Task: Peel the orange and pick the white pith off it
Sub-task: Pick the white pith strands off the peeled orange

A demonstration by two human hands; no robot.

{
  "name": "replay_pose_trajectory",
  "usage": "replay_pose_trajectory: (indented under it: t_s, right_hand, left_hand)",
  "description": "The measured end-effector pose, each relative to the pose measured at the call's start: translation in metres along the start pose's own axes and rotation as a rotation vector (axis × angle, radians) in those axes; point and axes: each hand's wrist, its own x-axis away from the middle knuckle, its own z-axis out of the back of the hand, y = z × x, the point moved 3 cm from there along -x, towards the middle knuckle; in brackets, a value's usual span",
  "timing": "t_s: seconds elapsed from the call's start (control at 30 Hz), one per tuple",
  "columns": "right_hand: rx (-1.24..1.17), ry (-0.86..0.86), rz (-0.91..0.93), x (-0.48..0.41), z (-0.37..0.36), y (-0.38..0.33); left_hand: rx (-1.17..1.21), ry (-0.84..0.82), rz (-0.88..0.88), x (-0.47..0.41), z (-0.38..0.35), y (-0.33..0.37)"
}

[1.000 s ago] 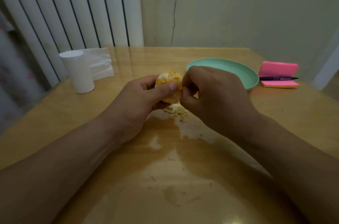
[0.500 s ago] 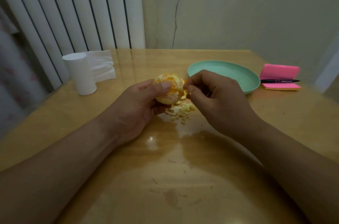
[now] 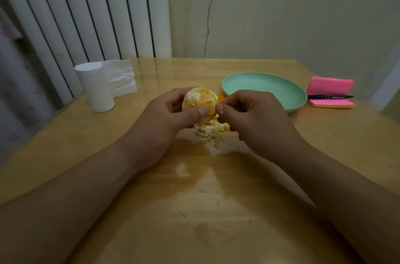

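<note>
White pith (image 3: 213, 102) pinched by the right hand (image 3: 255, 121) could rip flesh beside that grip; left hand (image 3: 164, 121) clasps the orange (image 3: 195, 99).

The orange (image 3: 199, 100) now higher and more exposed, right hand (image 3: 255, 121) off its front, at its right side.

Dim, warm light; pale glare on the glossy table (image 3: 86, 144), soft shadows beneath my left hand (image 3: 160, 125) and right hand (image 3: 259, 125), wide-angle bowing and blur toward the edges.
</note>
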Motion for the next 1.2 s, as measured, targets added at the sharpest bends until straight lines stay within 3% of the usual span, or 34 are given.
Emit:
replay_pose_trajectory:
  t_s: [0.1,0.27,0.43,0.53,0.7,0.9,1.2]
  right_hand:
    - [-0.125,-0.022,-0.072,0.001,0.000,0.001]
    - [-0.116,0.043,-0.033,0.002,-0.001,0.000]
    - [-0.280,-0.001,-0.055,0.003,0.000,0.001]
    - [-0.309,-0.028,-0.053,0.003,-0.002,0.000]
    - [-0.219,-0.014,-0.025,0.003,0.000,-0.001]
    - [0.209,0.025,0.205,0.005,0.002,-0.007]
    - [0.252,0.102,0.293,0.007,0.004,-0.016]
  left_hand:
    - [-0.079,0.034,-0.066,0.002,-0.002,0.004]
    - [-0.076,0.037,-0.102,0.004,-0.005,0.005]
    - [0.220,-0.033,0.010,-0.004,-0.004,-0.002]
    - [0.275,-0.035,0.020,-0.006,-0.002,-0.003]
    - [0.174,-0.049,-0.002,-0.006,0.002,-0.006]
    - [-0.049,-0.004,-0.050,0.000,0.002,0.002]
    - [-0.067,-0.041,-0.053,0.001,-0.003,0.005]
